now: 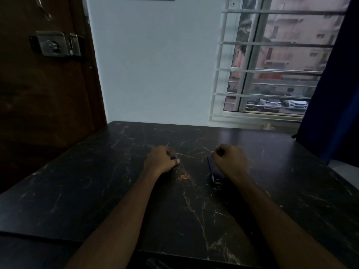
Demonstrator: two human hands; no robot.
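Observation:
Both my hands rest as curled fists near the middle of a dark marble-patterned table (101, 191). My left hand (160, 160) has its fingers curled and its thumb pressed on a small dark piece (172, 157) that is mostly hidden. My right hand (231, 162) pinches the upper end of a thin dark blue pen-like stick (210, 168), which slants down toward me with its lower end close to the tabletop. A gap of about a hand's width separates the two hands.
A pale wall stands behind the table's far edge. A dark wooden door with a metal lock (56, 43) is at the left. A barred window (272, 70) and a blue curtain (338, 94) are at the right.

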